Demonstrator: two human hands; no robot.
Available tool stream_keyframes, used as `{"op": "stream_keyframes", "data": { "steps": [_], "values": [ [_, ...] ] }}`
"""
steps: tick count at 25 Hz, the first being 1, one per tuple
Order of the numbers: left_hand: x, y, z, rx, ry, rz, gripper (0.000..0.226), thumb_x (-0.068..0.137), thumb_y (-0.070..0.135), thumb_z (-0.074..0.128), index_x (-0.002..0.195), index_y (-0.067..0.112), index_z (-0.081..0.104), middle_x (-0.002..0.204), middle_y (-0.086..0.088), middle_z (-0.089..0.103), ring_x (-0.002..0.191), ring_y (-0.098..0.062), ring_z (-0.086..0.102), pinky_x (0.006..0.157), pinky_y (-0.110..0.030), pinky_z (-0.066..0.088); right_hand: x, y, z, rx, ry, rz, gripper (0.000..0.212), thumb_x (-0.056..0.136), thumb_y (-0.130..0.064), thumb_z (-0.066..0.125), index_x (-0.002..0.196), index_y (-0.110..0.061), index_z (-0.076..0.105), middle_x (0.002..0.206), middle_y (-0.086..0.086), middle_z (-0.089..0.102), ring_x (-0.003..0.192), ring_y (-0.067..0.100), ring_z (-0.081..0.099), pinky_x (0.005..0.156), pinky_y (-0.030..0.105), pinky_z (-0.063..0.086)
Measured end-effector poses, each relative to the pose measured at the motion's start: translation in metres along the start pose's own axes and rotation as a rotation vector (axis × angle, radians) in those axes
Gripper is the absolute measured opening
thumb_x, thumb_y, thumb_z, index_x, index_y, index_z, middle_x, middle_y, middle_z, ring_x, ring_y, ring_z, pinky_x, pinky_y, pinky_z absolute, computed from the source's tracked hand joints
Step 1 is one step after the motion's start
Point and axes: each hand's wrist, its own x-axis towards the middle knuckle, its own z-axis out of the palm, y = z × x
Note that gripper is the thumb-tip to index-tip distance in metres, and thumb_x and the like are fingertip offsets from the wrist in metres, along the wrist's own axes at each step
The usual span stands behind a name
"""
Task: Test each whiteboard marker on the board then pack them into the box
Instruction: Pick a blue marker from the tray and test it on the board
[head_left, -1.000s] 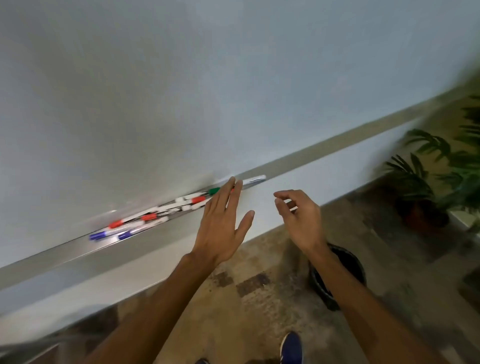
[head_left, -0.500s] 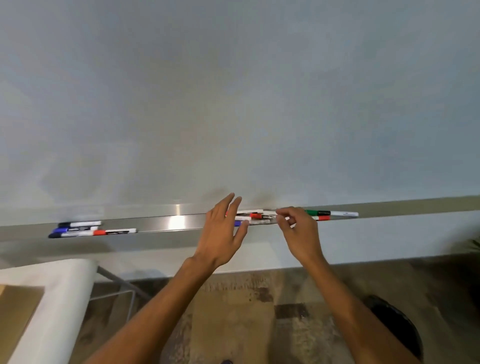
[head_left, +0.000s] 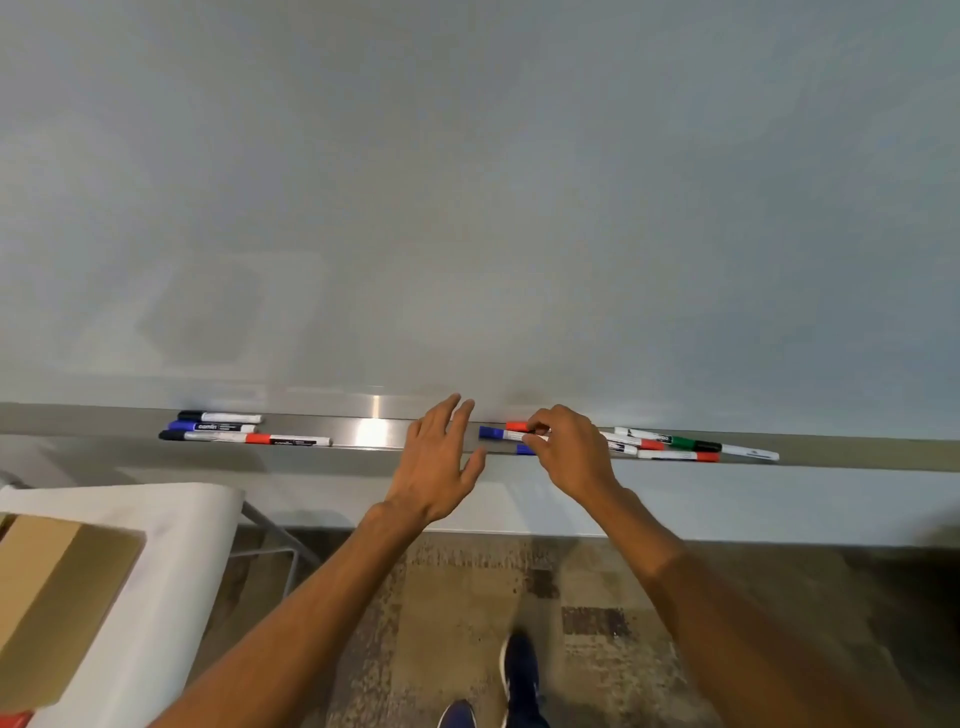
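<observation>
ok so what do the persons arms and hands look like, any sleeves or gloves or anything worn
Both forearms are bare as far as the frame shows, with no sleeve visible. The left hand and right hand are ungloved, and no watch, ring or wristband can be seen on either. Further down, dark blue shoes show.

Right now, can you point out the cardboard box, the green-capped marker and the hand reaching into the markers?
cardboard box (head_left: 49, 603): head view, on its brown top flap.
green-capped marker (head_left: 681, 442): head view, on its green cap.
right hand (head_left: 571, 452): head view, on the back of the hand.
</observation>
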Motion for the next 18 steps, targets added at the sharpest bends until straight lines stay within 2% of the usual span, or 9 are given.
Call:
{"op": "stream_keyframes", "data": {
  "steps": [3,6,10,18],
  "values": [
    [0.010,-0.012,0.010,0.004,-0.038,-0.025,0.080,0.090,0.062,0.030,0.158,0.022,0.019,0.167,-0.003,0.015,0.152,-0.024,0.017,0.123,-0.043,0.016,0.023,0.000,0.019,-0.119,-0.068,-0.001,0.019,0.091,-0.028,0.070,0.109,-0.020,0.071,0.105,0.004,0.063,0.092,0.020,0.060,0.076,0.032,0.055],
    [0.020,-0.020,0.020,0.029,-0.053,-0.052,0.082,0.089,0.065,0.027,0.159,0.023,0.017,0.167,-0.003,0.012,0.153,-0.023,0.014,0.123,-0.042,0.012,0.041,0.001,0.035,-0.241,-0.154,-0.061,0.020,0.093,-0.026,0.067,0.112,-0.019,0.068,0.108,0.004,0.064,0.091,0.020,0.061,0.078,0.032,0.055],
    [0.030,-0.028,0.033,0.038,-0.101,-0.085,0.083,0.089,0.066,0.024,0.159,0.023,0.013,0.168,-0.003,0.008,0.154,-0.023,0.011,0.124,-0.042,0.009,0.054,0.004,0.057,-0.415,-0.239,-0.179,0.027,0.095,-0.022,0.064,0.121,-0.015,0.060,0.121,0.007,0.059,0.095,0.025,0.065,0.083,0.033,0.054],
    [0.039,-0.035,0.046,0.017,-0.125,-0.135,0.081,0.091,0.063,0.028,0.159,0.023,0.013,0.168,-0.003,0.008,0.153,-0.023,0.011,0.124,-0.040,0.008,0.065,0.008,0.082,-0.545,-0.272,-0.312,0.035,0.098,-0.017,0.060,0.131,-0.009,0.054,0.130,0.012,0.052,0.104,0.026,0.064,0.092,0.034,0.053]
  ]
}}
